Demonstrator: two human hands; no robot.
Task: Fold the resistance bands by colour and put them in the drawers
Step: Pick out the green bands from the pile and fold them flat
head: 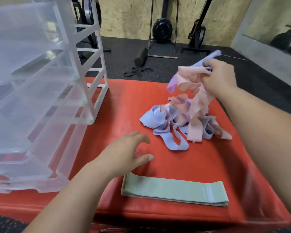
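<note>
- Clear plastic on the far left: the drawer unit (40,91) stands on the red padded surface (200,165), its drawers pulled out in steps.
- Here's the left hand (124,152), palm down, low over the red. Its fingers (142,137) are loose and spread, gripping nothing. Whether it touches the pad, I can't tell.
- Just nearer than that hand, at the front edge, the green bands (175,190) lie folded flat in a neat stack.
- Mid-surface sits a tangle of bands (175,125), lilac-blue and peach, all unsorted.
- Up above the heap is the right hand (220,78), fingers clenched round a bunch of peach and purple strips that trail down to the tangle.
- Behind, on the dark floor, lies a black foam roller (141,55).
</note>
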